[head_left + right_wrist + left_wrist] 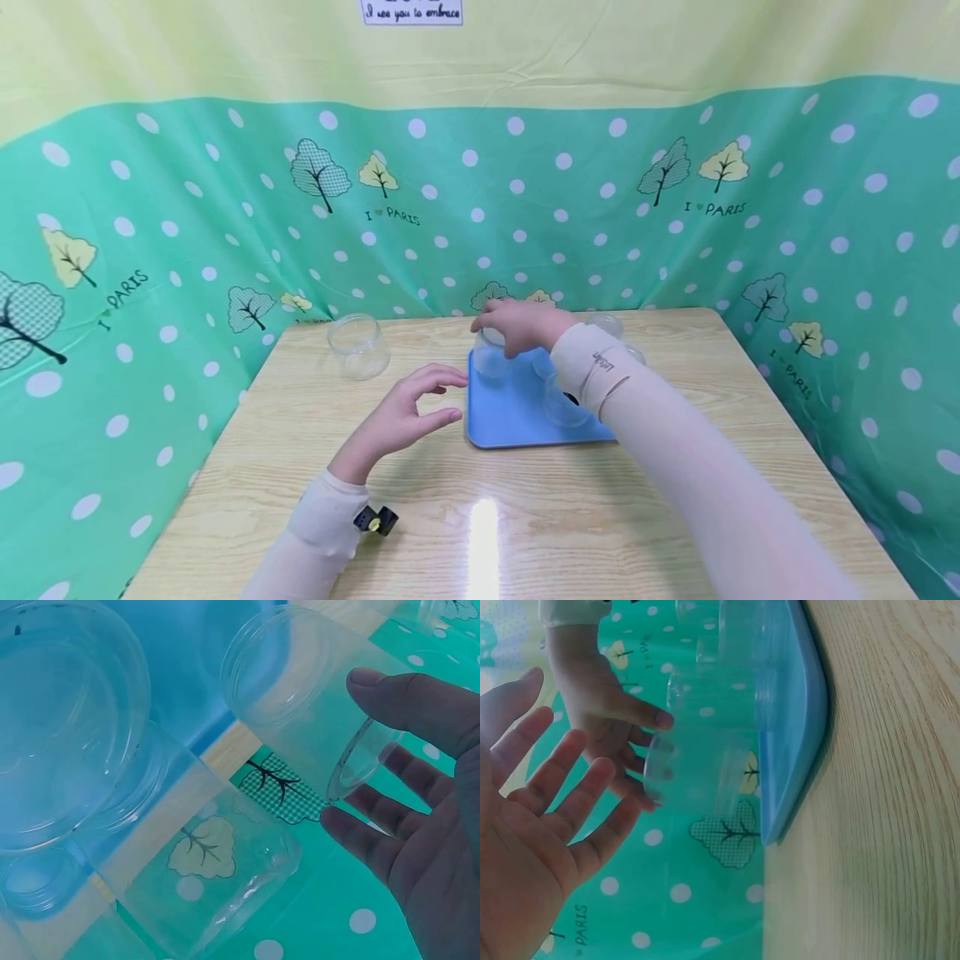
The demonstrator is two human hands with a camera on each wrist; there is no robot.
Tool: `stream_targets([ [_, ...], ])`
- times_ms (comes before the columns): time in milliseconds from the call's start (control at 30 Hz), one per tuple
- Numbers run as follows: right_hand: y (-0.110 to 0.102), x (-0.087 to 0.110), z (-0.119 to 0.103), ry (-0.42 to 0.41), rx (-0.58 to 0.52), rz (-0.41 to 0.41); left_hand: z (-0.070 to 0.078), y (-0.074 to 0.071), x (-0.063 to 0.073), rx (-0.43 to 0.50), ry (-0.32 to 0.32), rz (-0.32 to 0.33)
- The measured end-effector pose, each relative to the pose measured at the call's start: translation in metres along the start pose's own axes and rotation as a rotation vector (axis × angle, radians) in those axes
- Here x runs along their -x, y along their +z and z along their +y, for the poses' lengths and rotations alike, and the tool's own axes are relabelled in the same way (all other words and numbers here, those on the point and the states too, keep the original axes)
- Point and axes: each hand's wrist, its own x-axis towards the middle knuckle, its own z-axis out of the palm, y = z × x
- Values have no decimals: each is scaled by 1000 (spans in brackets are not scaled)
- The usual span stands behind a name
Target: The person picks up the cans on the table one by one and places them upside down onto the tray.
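At the far left corner of the tray (pixel 502 421), the right hand (pixel 517 325) pinches a clear jar (pixel 490 360) near its upper end, thumb on one side and fingertips on the other. Its lower end is over or on the tray; I cannot tell whether it touches. The left hand (pixel 408 412) is spread, thumb apart from the fingers, just beside the tray's left edge, holding nothing.

More clear jars (pixel 567 406) stand on the tray, one close beside the pinched jar, and the right forearm passes over them. A lone jar (pixel 360 346) stands on the table (pixel 420 533), well left of the tray.

To handle this well, the grip should be even on both sides and light, since the smooth wall could slip. The jar is best kept upright and moved straight up or down, clear of its neighbour and the tray's raised rim. A raised wrist and sleeve would spare the jars beneath. The left hand is well placed to steady the jar or the tray.
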Motion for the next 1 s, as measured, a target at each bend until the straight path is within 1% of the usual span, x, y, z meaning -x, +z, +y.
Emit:
stream_targets([
  [367,5,3,0,12,29,-40,2,1,0,2,-5,-11],
  [467,6,3,1,9,45,-53,-5,3,0,-4,-16,-10],
  [567,8,2,2,15,63,-65,-18,5,1,-14,-20,-9],
  [667,9,0,3,12,69,-60,-27,5,2,-18,-10,-17],
  [833,11,0,4,-12,87,-46,-30,4,2,-34,-11,-35],
  [1000,14,0,3,-20,81,-65,-30,4,2,-41,-11,-36],
])
